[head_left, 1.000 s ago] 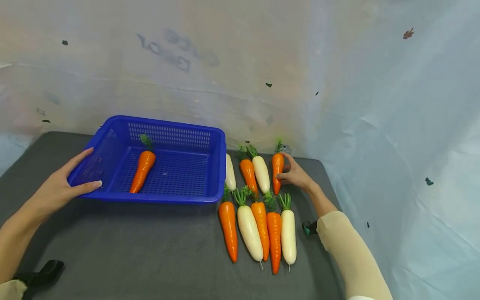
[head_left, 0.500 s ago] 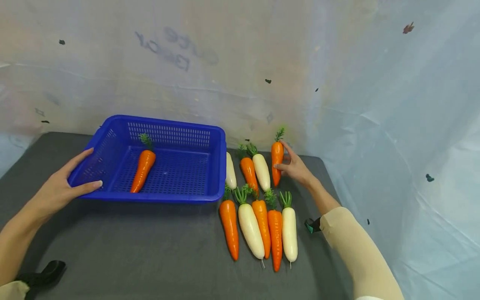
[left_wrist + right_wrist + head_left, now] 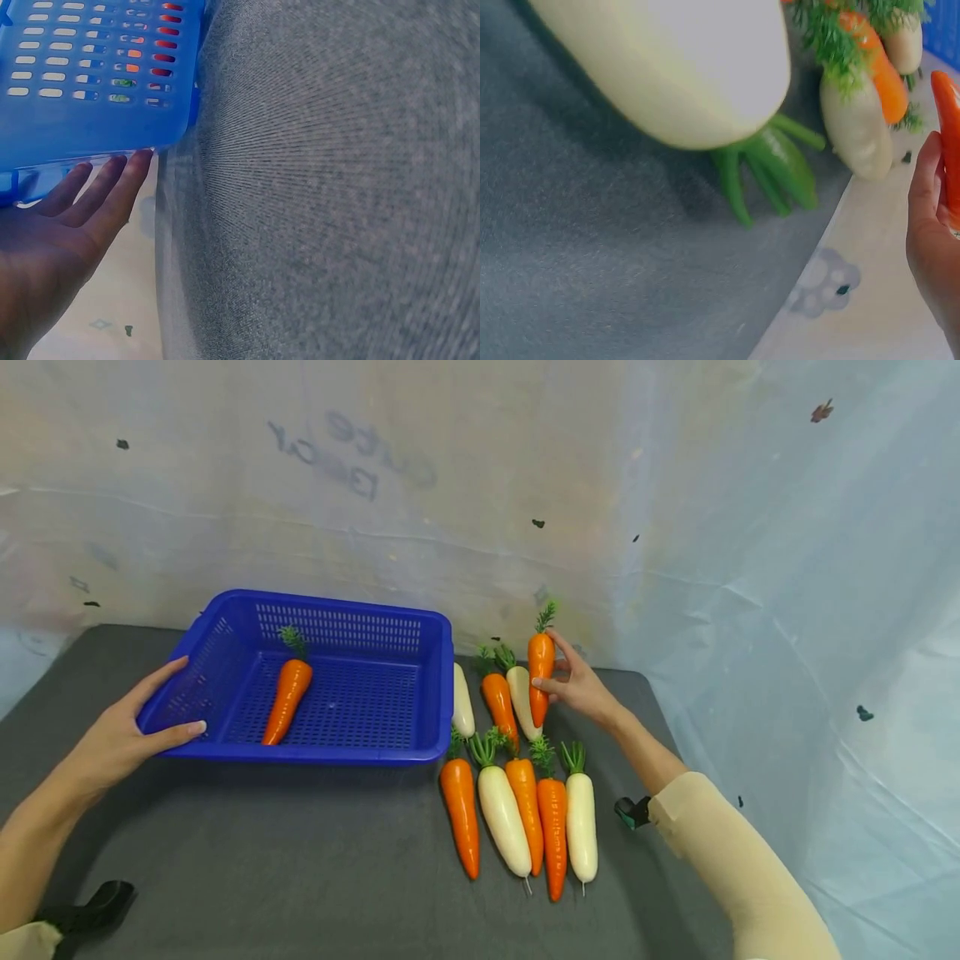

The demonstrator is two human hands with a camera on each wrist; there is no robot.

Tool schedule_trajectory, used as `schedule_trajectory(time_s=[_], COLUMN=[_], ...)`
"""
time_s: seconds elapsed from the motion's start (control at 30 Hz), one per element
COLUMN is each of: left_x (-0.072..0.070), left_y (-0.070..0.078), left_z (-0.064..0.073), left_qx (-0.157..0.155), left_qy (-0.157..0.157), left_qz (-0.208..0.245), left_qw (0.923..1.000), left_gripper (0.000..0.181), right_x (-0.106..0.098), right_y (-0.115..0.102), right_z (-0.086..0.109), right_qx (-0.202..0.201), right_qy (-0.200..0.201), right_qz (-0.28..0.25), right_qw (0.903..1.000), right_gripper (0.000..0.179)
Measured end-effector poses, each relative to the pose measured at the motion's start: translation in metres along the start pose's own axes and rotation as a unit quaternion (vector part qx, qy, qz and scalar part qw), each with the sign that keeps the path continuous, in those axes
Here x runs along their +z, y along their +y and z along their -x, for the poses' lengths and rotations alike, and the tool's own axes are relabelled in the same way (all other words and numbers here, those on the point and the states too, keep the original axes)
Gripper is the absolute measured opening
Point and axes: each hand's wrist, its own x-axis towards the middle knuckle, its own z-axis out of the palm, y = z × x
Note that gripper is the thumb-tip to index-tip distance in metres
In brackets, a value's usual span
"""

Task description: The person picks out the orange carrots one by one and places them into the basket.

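In the head view my right hand (image 3: 581,687) pinches an orange carrot (image 3: 541,668) with a green top between thumb and fingers. The carrot is upright in front of a white radish (image 3: 521,702). The right wrist view shows the same carrot (image 3: 951,142) at its right edge, partly cut off. My left hand (image 3: 123,735) rests on the left end of a blue plastic basket (image 3: 315,753), with thumb and fingers spread along the rim. Another carrot (image 3: 287,697) lies inside the basket. In the left wrist view, the fingers (image 3: 112,199) stretch fairly straight to the basket's rim.
Right of the basket, carrots and white radishes lie in two rows on the dark table (image 3: 300,860). The front row includes a carrot (image 3: 460,818) and a white radish (image 3: 581,827). A pale plastic sheet (image 3: 480,485) hangs behind and to the right.
My right hand has lifted the carrot from the back right of the table and moved it left, over the white radish. The left hand and basket have stayed put.
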Motion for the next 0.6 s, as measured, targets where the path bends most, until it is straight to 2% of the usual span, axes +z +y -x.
schedule_trajectory(time_s=[0.33, 0.6], left_x=[0.001, -0.001], left_y=[0.003, 0.002], left_z=[-0.001, -0.001], left_qx=[-0.007, -0.011], left_qy=[-0.002, -0.006], left_qz=[0.001, 0.004], left_qw=[1.0000, 0.9999], left_gripper=[0.096, 0.095], right_x=[0.025, 0.049], right_y=[-0.024, -0.047], right_z=[-0.002, -0.005], right_qx=[-0.030, -0.049], right_qy=[-0.010, -0.050], right_qz=[-0.025, -0.038], right_qw=[0.9992, 0.9968], right_gripper=[0.086, 0.085])
